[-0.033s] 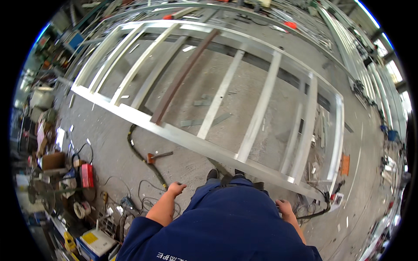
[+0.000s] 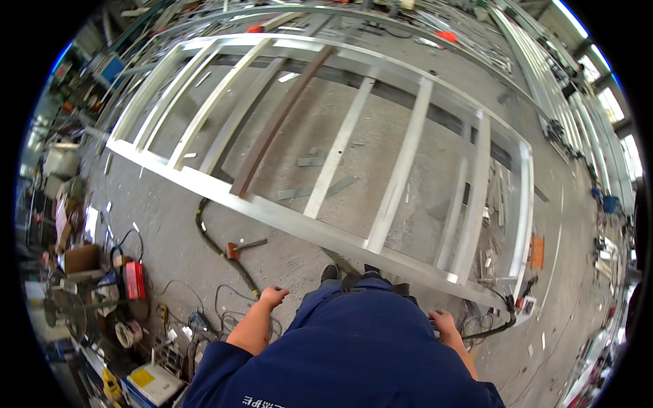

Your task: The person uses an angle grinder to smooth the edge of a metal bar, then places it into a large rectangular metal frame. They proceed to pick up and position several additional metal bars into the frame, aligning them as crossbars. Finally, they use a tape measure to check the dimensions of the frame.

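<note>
My left hand (image 2: 273,296) hangs in front of my left hip with its fingers curled together, and I see no object in it. By my right hip, my right hand (image 2: 442,321) is also curled, with its inner side hidden from view. Both hands are apart from the large silvery metal frame (image 2: 275,216) stretching across the space before me. Several pale crossbars span that frame. A dark brown bar (image 2: 282,126) lies across it among them. On the floor beyond my left hand lies a hammer with an orange-brown head (image 2: 233,251).
A thick dark hose (image 2: 216,243) runs along the floor from under the frame toward my left hand. Thin cables curl near it. A red box (image 2: 135,279) and a white-topped case (image 2: 158,385) stand among clutter at left. Long metal profiles (image 2: 527,58) lie at the far right.
The whole view has shifted slightly, so the frame and floor sit a little farther left. My hands keep the same pose.
</note>
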A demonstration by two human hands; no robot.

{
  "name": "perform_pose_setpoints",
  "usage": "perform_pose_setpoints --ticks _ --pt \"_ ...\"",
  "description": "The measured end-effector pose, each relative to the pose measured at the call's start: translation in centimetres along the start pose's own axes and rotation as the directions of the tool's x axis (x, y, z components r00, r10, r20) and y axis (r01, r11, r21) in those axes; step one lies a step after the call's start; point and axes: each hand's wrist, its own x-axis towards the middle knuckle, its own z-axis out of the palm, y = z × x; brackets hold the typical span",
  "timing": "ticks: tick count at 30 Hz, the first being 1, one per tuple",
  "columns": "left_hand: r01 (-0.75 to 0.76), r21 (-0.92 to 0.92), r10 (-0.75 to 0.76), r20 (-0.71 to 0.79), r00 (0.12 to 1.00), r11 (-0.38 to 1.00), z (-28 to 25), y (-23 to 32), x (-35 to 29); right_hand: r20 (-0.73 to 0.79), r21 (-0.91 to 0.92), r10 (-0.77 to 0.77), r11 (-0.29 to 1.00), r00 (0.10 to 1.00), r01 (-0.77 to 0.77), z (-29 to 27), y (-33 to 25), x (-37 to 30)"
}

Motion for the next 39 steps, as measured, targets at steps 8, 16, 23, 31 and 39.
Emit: perform_pose_setpoints --ticks 8,16,23,31,39 --pt "0.023 -0.07 -0.018 0.07 0.997 0.997 -1.1 -0.3 1.4 -0.032 0.077 0.004 0.997 0.999 -0.001 0.5 3.4 0.5" --pt "0.089 -0.034 -0.087 0.057 0.995 0.995 -1.2 1.5 1.5 -0.088 0.09 0.003 0.996 0.996 0.005 -1.3 4.8 0.7" --pt "0.092 -0.083 -0.09 0.023 0.996 0.992 1.3 4.7 -0.2 -0.017 0.072 -0.015 0.997 1.0 0.016 -4.7 4.0 6.9" --pt "0.057 0.119 -0.059 0.015 0.998 0.991 6.5 11.9 -6.4 0.05 0.038 0.005 0.999 0.999 -0.007 -9.2 0.9 13.2" --pt "-0.176 0.092 0.185 -0.107 0.977 0.98 6.3 19.7 -10.4 0.096 0.081 0.159 0.983 0.983 -0.167 -12.2 2.4 16.8"
